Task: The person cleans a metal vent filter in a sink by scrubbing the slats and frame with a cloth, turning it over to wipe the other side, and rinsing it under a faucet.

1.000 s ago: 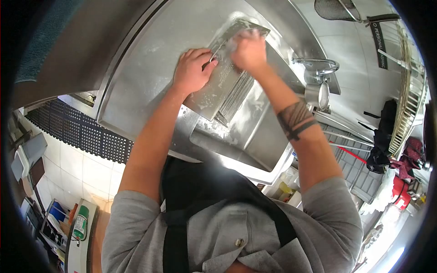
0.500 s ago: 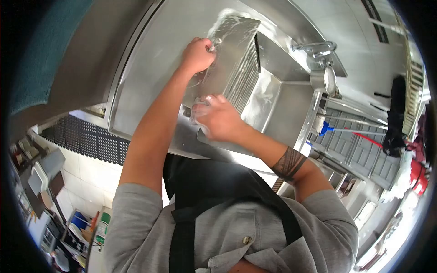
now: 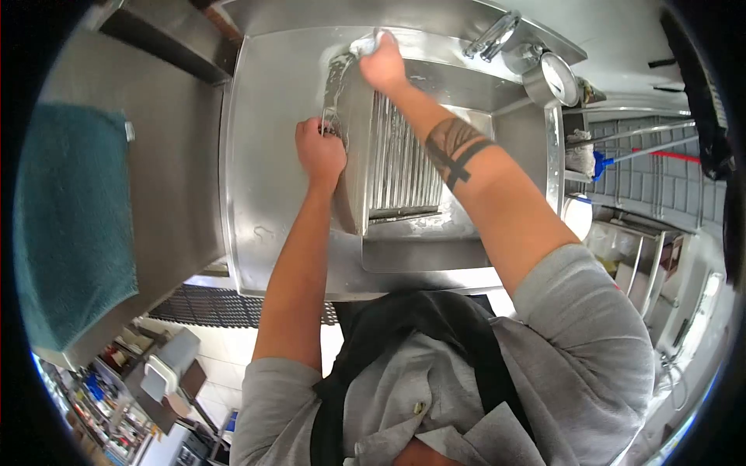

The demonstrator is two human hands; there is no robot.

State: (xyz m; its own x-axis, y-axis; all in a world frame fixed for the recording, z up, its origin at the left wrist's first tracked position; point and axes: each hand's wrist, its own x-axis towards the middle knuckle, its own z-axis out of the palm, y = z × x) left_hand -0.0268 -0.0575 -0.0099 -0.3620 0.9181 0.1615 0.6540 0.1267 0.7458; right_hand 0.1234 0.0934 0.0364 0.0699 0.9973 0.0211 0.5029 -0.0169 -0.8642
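Observation:
A metal baffle filter (image 3: pixel 404 167) with ribbed slats and a flat side rests tilted over the sink basin's left edge. My left hand (image 3: pixel 320 158) is closed at its left side, round a thin wire handle (image 3: pixel 330 120). My right hand (image 3: pixel 383 66) reaches to the filter's far end. Its fingers are bent over something white and foamy (image 3: pixel 361 46), which I cannot make out clearly. Wet suds streak the metal around both hands.
The steel sink's basin (image 3: pixel 458 252) lies under and right of the filter. A faucet (image 3: pixel 497 37) and a metal pot (image 3: pixel 553 80) stand at the back right. A teal towel (image 3: pixel 78 225) lies on the left counter. A black perforated mat (image 3: pixel 225 305) is on the floor.
My right hand has moved from the filter's near edge to its far end. The left hand keeps its hold. My view has turned, and the filter appears straighter and further left.

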